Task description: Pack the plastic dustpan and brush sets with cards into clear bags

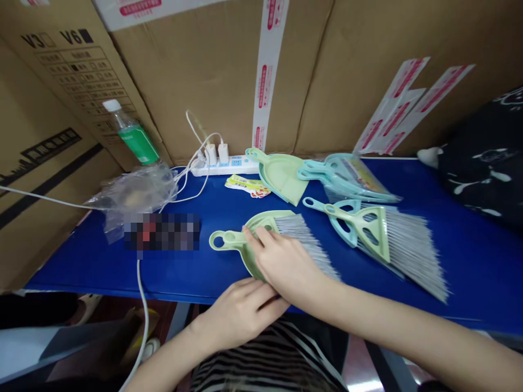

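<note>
Cardboard (224, 71) walls in the back, and below it stretches the blue tabletop (192, 277). Out on the right, a green-handled brush (378, 228) lies across a blue piece (345, 231), grey bristles fanned wide. Now to the action, at the near edge: the green dustpan (249, 264) sits beneath both hands, with its brush (306, 237) lying over it, bristles pointing right and handles overlapping at left. Behind them rest a bagged blue set (343, 174) and a second green pan (286, 171). The right hand (281, 258) is over the brush, fingers close together around its neck; whether they grip or merely press, I cannot tell. The left hand (247, 313) is curled at the pan's near rim, its fingertips partly hidden, so its hold is unclear too. It looks like brush and pan being fitted together; the next move calls for a steady rim and even pressure near the neck. Smallest of all, a printed card (247, 186) lies beyond.
</note>
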Action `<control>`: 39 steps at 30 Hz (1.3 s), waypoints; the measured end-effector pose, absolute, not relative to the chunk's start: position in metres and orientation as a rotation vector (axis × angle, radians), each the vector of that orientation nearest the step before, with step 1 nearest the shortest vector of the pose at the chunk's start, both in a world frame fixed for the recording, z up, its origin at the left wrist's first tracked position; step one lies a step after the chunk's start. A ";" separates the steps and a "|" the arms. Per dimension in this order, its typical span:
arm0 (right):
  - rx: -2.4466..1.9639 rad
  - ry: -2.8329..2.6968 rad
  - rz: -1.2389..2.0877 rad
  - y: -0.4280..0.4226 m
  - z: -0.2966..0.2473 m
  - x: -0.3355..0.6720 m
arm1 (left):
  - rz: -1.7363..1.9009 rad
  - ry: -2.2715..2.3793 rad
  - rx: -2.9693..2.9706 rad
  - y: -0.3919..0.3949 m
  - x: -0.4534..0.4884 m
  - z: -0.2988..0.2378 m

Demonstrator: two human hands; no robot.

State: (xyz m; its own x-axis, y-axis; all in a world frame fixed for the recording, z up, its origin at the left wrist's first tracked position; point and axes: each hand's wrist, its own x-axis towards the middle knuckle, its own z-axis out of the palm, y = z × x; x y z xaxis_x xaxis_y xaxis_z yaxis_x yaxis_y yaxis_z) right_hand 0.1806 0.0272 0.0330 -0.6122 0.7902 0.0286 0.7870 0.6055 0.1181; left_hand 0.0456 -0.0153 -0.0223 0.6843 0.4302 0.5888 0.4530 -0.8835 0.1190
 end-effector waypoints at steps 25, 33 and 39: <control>0.816 3.098 -0.578 0.063 -0.009 0.243 | -0.667 -1.297 -2.499 0.009 -0.019 -0.015; 0.815 3.130 -0.572 0.064 -0.011 0.244 | -0.766 -1.248 -2.507 0.010 -0.020 -0.017; 0.818 3.123 -0.546 0.064 -0.013 0.244 | -0.752 -1.232 -2.527 0.012 -0.021 -0.018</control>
